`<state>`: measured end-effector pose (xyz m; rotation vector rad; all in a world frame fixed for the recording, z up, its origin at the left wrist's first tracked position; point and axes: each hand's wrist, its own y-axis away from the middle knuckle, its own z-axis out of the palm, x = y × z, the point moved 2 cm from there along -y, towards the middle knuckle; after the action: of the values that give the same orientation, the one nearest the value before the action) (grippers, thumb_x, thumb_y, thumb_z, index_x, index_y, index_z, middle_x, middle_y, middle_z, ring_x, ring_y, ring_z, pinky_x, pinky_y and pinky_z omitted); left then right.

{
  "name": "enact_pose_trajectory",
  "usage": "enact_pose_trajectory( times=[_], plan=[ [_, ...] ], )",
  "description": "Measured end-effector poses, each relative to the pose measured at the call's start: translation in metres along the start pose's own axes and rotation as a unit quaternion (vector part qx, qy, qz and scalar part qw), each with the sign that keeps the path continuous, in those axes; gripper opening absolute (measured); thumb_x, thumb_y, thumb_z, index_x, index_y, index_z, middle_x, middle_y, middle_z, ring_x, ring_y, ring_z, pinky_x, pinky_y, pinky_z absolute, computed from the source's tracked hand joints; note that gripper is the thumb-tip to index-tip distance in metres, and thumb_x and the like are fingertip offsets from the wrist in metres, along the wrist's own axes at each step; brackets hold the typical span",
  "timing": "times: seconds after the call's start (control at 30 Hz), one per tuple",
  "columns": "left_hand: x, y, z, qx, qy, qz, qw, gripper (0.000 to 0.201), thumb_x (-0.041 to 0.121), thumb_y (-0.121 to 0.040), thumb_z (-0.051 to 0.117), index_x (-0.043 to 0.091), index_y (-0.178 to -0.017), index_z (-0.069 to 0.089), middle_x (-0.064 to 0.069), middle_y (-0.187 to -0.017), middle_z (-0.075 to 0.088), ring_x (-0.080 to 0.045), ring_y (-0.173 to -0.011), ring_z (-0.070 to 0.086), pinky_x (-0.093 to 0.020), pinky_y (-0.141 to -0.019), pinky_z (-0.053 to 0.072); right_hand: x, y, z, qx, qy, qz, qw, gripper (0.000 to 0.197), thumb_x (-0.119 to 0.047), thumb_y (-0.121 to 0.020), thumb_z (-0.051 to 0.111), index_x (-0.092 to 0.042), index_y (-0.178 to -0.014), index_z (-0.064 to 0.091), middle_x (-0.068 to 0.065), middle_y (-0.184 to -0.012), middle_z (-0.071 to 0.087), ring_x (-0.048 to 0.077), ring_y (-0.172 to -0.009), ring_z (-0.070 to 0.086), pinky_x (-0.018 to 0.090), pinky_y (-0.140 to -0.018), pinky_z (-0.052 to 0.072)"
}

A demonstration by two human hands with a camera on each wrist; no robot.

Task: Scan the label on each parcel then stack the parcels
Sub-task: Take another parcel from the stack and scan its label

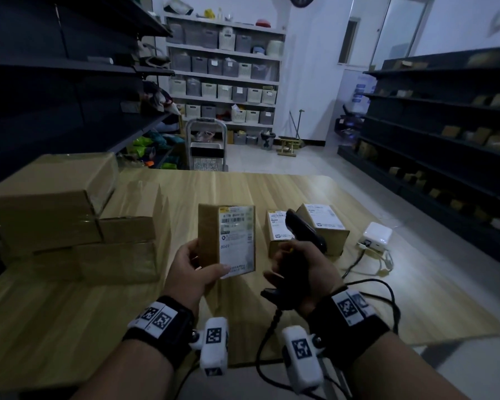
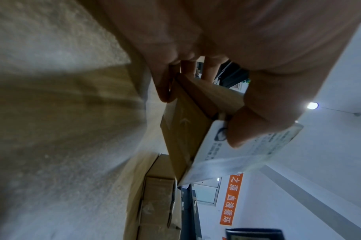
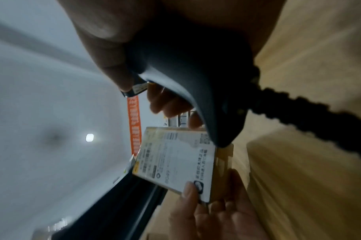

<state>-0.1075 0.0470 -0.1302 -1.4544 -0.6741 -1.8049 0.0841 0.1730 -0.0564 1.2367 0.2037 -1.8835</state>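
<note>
My left hand (image 1: 198, 265) grips a small brown parcel (image 1: 227, 241) upright above the table, thumb on the lower edge of its white label (image 1: 237, 239), which faces me. The same parcel (image 2: 183, 129) and label (image 3: 175, 164) show in both wrist views. My right hand (image 1: 295, 269) holds a black barcode scanner (image 1: 305, 229) by its handle, just right of the parcel, head raised. The scanner (image 3: 195, 78) fills the right wrist view. Two more labelled parcels (image 1: 279, 232) (image 1: 324, 226) stand on the table behind the scanner. A stack of brown parcels (image 1: 70, 215) sits at the left.
A wooden table (image 1: 156, 313) spans the foreground. A white power adapter (image 1: 377, 233) with cables lies at its right. The scanner's coiled cord (image 1: 272, 327) hangs toward me. Dark shelves (image 1: 445, 134) line both sides; a step stool (image 1: 207, 148) stands beyond the table.
</note>
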Motion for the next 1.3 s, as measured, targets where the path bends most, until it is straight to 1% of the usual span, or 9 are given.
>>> enact_pose_trajectory(
  times=[0.1,0.2,0.27,0.43,0.7,0.83,1.0,1.13,1.3],
  plan=[
    [0.001,0.001,0.000,0.003,0.024,-0.012,1.000,0.109,0.032,-0.040,0.101,0.020,-0.141,0.062,-0.009,-0.125,0.081,-0.033,-0.117,0.078,-0.061,-0.102,0.064,-0.015,0.015,0.010,0.020,0.082,-0.033,0.996,0.021,-0.026,-0.090,0.076,-0.009,-0.085,0.066,0.009,-0.066,0.051,0.025,-0.052,0.048,0.035,-0.058,0.045],
    [0.003,0.001,-0.001,0.005,0.054,-0.024,0.998,0.104,0.023,-0.047,0.101,0.017,-0.143,0.060,-0.010,-0.125,0.082,-0.033,-0.116,0.079,-0.061,-0.105,0.061,-0.023,0.030,0.022,0.012,0.154,-0.035,0.987,0.019,-0.018,-0.090,0.077,-0.010,-0.097,0.060,0.010,-0.062,0.042,0.022,-0.050,0.037,0.033,-0.054,0.032],
    [0.005,0.001,0.000,0.011,0.066,-0.025,0.997,0.107,0.027,-0.043,0.101,0.014,-0.141,0.060,-0.011,-0.122,0.083,-0.034,-0.114,0.080,-0.061,-0.105,0.062,-0.028,0.037,0.026,0.025,0.204,-0.041,0.978,0.015,-0.014,-0.094,0.074,-0.011,-0.097,0.059,0.010,-0.061,0.042,0.021,-0.050,0.035,0.033,-0.055,0.029],
    [0.007,0.005,0.001,0.012,0.070,-0.026,0.997,0.100,0.027,-0.050,0.101,0.013,-0.141,0.061,-0.009,-0.120,0.085,-0.033,-0.113,0.081,-0.061,-0.107,0.061,-0.041,0.056,0.034,0.048,0.273,-0.046,0.960,0.007,-0.011,-0.095,0.072,-0.007,-0.100,0.067,0.010,-0.059,0.047,0.021,-0.050,0.039,0.032,-0.054,0.032],
    [0.010,0.003,0.001,0.004,0.073,-0.026,0.997,0.115,0.033,-0.040,0.100,0.012,-0.144,0.057,-0.012,-0.127,0.082,-0.037,-0.118,0.078,-0.064,-0.109,0.058,-0.050,0.071,0.041,0.058,0.321,-0.062,0.943,0.007,-0.014,-0.095,0.072,-0.009,-0.093,0.067,0.011,-0.060,0.047,0.022,-0.049,0.040,0.033,-0.052,0.035],
    [0.012,0.005,0.000,-0.010,0.060,-0.029,0.998,0.113,0.035,-0.040,0.099,0.015,-0.143,0.057,-0.009,-0.126,0.082,-0.034,-0.118,0.078,-0.060,-0.105,0.060,-0.052,0.074,0.042,0.057,0.317,-0.061,0.945,0.006,-0.013,-0.094,0.072,-0.008,-0.095,0.069,0.008,-0.057,0.048,0.021,-0.047,0.040,0.032,-0.052,0.035],
    [0.009,0.002,-0.002,-0.004,0.056,-0.033,0.998,0.106,0.031,-0.045,0.104,0.015,-0.141,0.061,-0.009,-0.126,0.083,-0.036,-0.118,0.079,-0.068,-0.107,0.059,-0.052,0.073,0.041,0.044,0.319,-0.062,0.945,0.013,-0.015,-0.093,0.072,-0.004,-0.093,0.066,0.008,-0.057,0.047,0.021,-0.046,0.038,0.031,-0.051,0.034],
    [0.010,0.003,0.000,-0.013,0.051,-0.028,0.998,0.105,0.034,-0.044,0.103,0.019,-0.139,0.060,-0.009,-0.128,0.080,-0.035,-0.119,0.077,-0.065,-0.106,0.060,-0.051,0.070,0.040,0.041,0.315,-0.065,0.946,0.014,-0.015,-0.093,0.072,-0.002,-0.097,0.069,0.008,-0.056,0.046,0.021,-0.044,0.039,0.030,-0.051,0.035],
    [0.013,0.005,0.000,-0.008,0.056,-0.026,0.998,0.107,0.035,-0.041,0.100,0.017,-0.138,0.061,-0.005,-0.119,0.085,-0.031,-0.114,0.079,-0.058,-0.104,0.061,-0.048,0.065,0.041,0.050,0.285,-0.059,0.955,0.015,-0.009,-0.096,0.068,-0.011,-0.082,0.062,0.007,-0.053,0.043,0.018,-0.043,0.034,0.028,-0.051,0.029]
  ],
)
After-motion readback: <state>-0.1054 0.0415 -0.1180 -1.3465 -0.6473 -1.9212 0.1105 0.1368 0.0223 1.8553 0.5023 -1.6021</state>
